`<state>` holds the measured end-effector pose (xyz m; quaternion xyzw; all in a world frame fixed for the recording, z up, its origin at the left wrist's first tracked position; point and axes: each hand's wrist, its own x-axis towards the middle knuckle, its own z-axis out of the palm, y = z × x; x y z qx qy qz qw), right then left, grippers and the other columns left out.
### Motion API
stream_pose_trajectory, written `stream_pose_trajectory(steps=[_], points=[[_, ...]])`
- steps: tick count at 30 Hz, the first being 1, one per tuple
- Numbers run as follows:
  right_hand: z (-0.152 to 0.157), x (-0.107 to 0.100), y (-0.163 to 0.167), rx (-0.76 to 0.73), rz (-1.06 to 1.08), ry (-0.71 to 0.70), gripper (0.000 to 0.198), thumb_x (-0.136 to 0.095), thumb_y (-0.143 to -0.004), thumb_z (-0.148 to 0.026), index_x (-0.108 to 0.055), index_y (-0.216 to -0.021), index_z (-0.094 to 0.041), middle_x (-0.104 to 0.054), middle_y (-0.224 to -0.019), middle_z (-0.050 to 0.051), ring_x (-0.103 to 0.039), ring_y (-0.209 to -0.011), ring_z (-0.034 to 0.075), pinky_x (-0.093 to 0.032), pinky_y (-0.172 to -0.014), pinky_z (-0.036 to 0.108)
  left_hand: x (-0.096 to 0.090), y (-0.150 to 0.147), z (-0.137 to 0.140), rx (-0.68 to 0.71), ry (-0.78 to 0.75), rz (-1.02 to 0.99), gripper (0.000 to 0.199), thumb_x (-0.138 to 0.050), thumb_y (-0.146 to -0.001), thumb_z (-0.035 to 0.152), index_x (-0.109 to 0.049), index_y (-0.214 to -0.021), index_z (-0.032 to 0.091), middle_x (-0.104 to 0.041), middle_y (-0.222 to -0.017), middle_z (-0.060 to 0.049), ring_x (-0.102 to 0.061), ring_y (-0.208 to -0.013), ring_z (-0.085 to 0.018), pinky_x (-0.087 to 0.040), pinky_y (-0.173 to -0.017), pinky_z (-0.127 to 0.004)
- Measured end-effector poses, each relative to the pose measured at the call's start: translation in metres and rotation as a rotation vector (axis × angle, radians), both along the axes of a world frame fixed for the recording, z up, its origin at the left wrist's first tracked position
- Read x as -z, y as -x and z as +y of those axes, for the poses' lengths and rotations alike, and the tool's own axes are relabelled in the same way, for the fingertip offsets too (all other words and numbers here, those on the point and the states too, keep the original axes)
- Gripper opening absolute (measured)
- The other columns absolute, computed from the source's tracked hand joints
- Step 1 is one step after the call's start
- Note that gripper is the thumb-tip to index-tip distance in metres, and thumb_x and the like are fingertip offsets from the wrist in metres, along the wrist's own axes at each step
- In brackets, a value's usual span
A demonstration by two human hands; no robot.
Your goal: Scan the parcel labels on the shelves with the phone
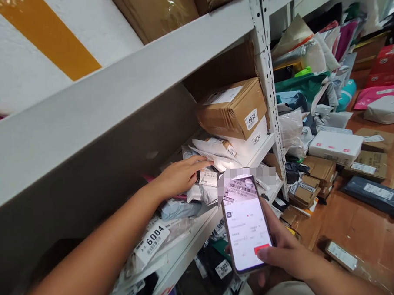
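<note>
My left hand (177, 176) reaches onto the middle shelf, its fingers stretched out across the parcels. Its fingertips touch the edge of a white plastic mailer (208, 150). Just below them shows a parcel with a printed shipping label (207, 176), partly covered by the hand. My right hand (282, 241) grips a smartphone (248, 232) upright in front of the shelf edge. Its thumb rests on a red button on the screen. The phone's upper screen displays a camera picture of a label. Light falls on the mailers near the phone's top.
On the shelf (206, 221), a brown box (231, 107) labelled 4039 sits on a white box (253, 138) labelled 4038. A bag labelled 6004 (152, 238) lies nearer. A perforated white post (269, 88) stands right. Parcels cover parts of the brown floor (357, 223).
</note>
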<state>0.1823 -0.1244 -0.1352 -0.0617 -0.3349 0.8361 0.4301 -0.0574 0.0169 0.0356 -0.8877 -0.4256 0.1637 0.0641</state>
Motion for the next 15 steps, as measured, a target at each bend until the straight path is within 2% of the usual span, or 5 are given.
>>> stream_pose_trajectory(steps=[5,9,12,15], points=[[-0.007,0.003,-0.02,0.155,-0.035,0.121,0.124,-0.081,-0.08,-0.018,0.014,-0.158,-0.038,-0.078,-0.108,0.009,-0.077,-0.079,0.029,-0.059,-0.051,0.031,-0.003,-0.001,-0.002,0.015,0.001,0.016,0.062,-0.04,-0.088,0.009,-0.046,-0.148,0.026,-0.046,-0.15,-0.007,-0.055,-0.128,-0.022,-0.046,-0.107,-0.035],[-0.007,0.004,-0.027,0.272,-0.029,0.167,0.13,-0.083,-0.075,-0.014,0.014,-0.156,-0.046,-0.072,-0.125,0.01,-0.076,-0.068,0.028,-0.059,-0.045,0.035,-0.004,-0.004,-0.003,-0.003,0.0,0.037,0.061,-0.041,-0.088,0.009,-0.047,-0.146,0.025,-0.046,-0.149,-0.008,-0.057,-0.124,-0.023,-0.047,-0.106,-0.035],[-0.003,0.002,-0.027,0.272,-0.049,0.18,0.132,-0.083,-0.075,-0.017,0.018,-0.156,-0.042,-0.077,-0.114,0.011,-0.077,-0.076,0.033,-0.059,-0.046,0.035,-0.004,-0.004,-0.002,-0.001,-0.007,0.043,0.061,-0.041,-0.088,0.009,-0.047,-0.147,0.026,-0.046,-0.148,-0.007,-0.058,-0.123,-0.023,-0.048,-0.105,-0.034],[0.004,0.002,-0.025,0.263,-0.056,0.177,0.13,-0.081,-0.076,-0.017,0.02,-0.156,-0.037,-0.079,-0.105,0.011,-0.076,-0.072,0.031,-0.057,-0.045,0.032,-0.003,-0.003,-0.001,0.007,-0.009,0.041,0.062,-0.041,-0.087,0.009,-0.047,-0.146,0.025,-0.046,-0.148,-0.007,-0.057,-0.125,-0.022,-0.046,-0.107,-0.034]])
